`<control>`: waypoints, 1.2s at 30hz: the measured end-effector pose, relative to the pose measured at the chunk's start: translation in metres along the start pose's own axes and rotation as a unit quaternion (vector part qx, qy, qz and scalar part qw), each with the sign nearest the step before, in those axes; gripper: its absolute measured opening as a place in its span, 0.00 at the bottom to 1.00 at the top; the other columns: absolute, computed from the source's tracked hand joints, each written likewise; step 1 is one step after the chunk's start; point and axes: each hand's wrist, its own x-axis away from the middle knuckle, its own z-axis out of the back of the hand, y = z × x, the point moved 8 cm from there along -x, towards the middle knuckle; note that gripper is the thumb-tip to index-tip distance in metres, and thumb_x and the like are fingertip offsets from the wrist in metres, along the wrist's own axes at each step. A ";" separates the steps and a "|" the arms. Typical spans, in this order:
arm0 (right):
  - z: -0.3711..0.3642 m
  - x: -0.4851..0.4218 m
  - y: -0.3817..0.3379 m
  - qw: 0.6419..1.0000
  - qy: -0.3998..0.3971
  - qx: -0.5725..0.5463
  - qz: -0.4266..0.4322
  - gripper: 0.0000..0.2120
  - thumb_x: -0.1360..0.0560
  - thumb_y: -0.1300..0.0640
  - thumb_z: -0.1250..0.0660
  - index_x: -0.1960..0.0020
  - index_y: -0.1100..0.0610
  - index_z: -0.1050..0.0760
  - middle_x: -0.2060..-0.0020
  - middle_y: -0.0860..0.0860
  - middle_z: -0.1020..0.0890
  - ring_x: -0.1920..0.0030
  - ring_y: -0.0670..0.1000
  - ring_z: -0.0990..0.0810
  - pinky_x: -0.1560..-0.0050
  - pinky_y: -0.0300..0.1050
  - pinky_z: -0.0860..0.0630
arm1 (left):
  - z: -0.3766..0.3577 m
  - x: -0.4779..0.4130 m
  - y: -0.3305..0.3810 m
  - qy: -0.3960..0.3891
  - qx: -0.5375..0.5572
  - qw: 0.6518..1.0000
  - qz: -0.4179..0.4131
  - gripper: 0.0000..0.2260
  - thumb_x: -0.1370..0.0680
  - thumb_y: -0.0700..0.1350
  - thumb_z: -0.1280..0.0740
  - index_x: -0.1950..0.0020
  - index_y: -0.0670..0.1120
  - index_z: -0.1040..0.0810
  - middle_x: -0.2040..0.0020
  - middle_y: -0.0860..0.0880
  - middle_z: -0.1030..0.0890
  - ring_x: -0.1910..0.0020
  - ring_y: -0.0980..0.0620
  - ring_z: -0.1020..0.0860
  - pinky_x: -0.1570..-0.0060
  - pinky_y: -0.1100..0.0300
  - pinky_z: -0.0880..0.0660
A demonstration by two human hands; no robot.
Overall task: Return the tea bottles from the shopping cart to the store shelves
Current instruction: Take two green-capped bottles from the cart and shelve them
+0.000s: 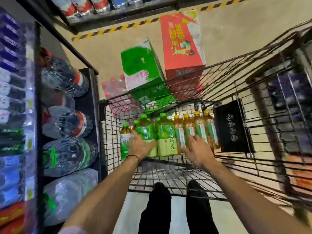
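1. The left grip point(141, 146) lies on the lower half of a large green-capped tea bottle point(145, 130), fingers stretched and spread with the thumb out to the side. The blur hides whether any finger hooks round it.
2. Just left of that grip, touching its fingertips, stands a small green-capped bottle point(125, 134). Just right of its thumb stands a second large green-capped bottle point(166, 135).
3. The right grip point(197, 152) is spread wide and holds nothing. Its fingertips reach the labels of a row of yellow-capped tea bottles point(200, 127) right ahead of it.
4. All the bottles stand upright at the far end of the shopping cart point(118, 100), and both grips are inside its wire walls.
5. Beyond both grips, outside the cart's far wall, are a green box point(143, 68) and a red box point(182, 48).
6. Well to the left of the left grip, the store shelves point(94, 92) hold wrapped packs of bottles point(65, 120).
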 end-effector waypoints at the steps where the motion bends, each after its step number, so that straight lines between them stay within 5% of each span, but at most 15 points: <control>1: -0.003 -0.002 0.004 1.000 -0.001 -0.004 -0.002 0.29 0.17 0.45 0.41 0.20 0.56 0.42 0.27 0.58 0.31 0.28 0.58 0.32 0.27 0.56 0.34 | -0.006 -0.006 0.000 0.000 -0.001 1.000 0.006 0.59 0.26 0.68 0.28 0.16 0.40 0.62 0.16 0.36 0.49 0.17 0.34 0.47 0.21 0.39 0.41; 13: -0.023 -0.009 0.013 0.999 0.004 -0.030 0.018 0.28 0.18 0.51 0.37 0.21 0.56 0.41 0.30 0.56 0.29 0.31 0.57 0.29 0.31 0.52 0.29 | -0.029 -0.040 0.004 0.081 0.038 0.994 0.057 0.60 0.30 0.59 0.21 0.16 0.44 0.61 0.19 0.34 0.41 0.25 0.29 0.33 0.30 0.37 0.28; 17: -0.026 -0.013 0.002 0.999 0.007 -0.031 0.020 0.28 0.18 0.52 0.37 0.21 0.57 0.39 0.30 0.56 0.28 0.31 0.57 0.29 0.31 0.52 0.30 | -0.015 -0.036 -0.007 0.107 0.088 0.989 0.051 0.60 0.33 0.59 0.18 0.17 0.42 0.54 0.25 0.36 0.30 0.31 0.35 0.25 0.33 0.39 0.24; 23: -0.042 -0.038 -0.037 0.999 -0.028 -0.022 0.010 0.28 0.17 0.45 0.41 0.22 0.58 0.41 0.29 0.59 0.30 0.31 0.60 0.30 0.33 0.57 0.27 | 0.022 -0.019 -0.038 0.135 0.121 0.983 0.032 0.55 0.37 0.60 0.18 0.21 0.40 0.44 0.26 0.38 0.32 0.29 0.38 0.29 0.30 0.41 0.26; 27: -0.050 -0.059 -0.066 0.999 -0.008 -0.043 -0.010 0.33 0.19 0.41 0.38 0.23 0.60 0.42 0.29 0.60 0.33 0.30 0.60 0.31 0.35 0.57 0.26 | 0.044 -0.009 -0.059 0.151 0.145 0.978 0.013 0.54 0.36 0.57 0.18 0.21 0.43 0.46 0.27 0.40 0.35 0.28 0.39 0.30 0.29 0.50 0.30; 29: -0.053 -0.068 -0.072 0.998 0.007 -0.045 -0.033 0.38 0.20 0.40 0.36 0.22 0.61 0.45 0.28 0.61 0.35 0.28 0.61 0.34 0.33 0.57 0.26 | 0.051 -0.006 -0.067 0.164 0.132 0.978 -0.010 0.50 0.35 0.57 0.18 0.23 0.44 0.44 0.32 0.43 0.33 0.35 0.45 0.28 0.39 0.58 0.32; 36: -0.073 -0.083 -0.066 0.990 0.034 -0.066 -0.117 0.50 0.24 0.38 0.31 0.20 0.64 0.54 0.24 0.64 0.42 0.26 0.65 0.40 0.30 0.62 0.32 | 0.056 -0.007 -0.087 0.165 0.175 0.970 -0.039 0.46 0.39 0.50 0.15 0.28 0.49 0.38 0.40 0.53 0.32 0.44 0.53 0.26 0.47 0.59 0.25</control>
